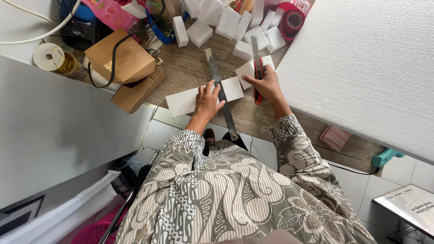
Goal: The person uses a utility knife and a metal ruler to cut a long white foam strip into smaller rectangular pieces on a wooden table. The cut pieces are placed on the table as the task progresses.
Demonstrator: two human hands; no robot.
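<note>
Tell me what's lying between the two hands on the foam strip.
In the head view, a metal ruler lies across the white foam strip between them. The left hand presses it down; the right hand holds a red utility knife beside it.

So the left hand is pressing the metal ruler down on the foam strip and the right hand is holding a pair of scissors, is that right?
Not quite. In the head view the right hand holds a red utility knife with its blade out, not scissors. The rest stands: the left hand presses the metal ruler down across the white foam strip on the wooden table.
</note>
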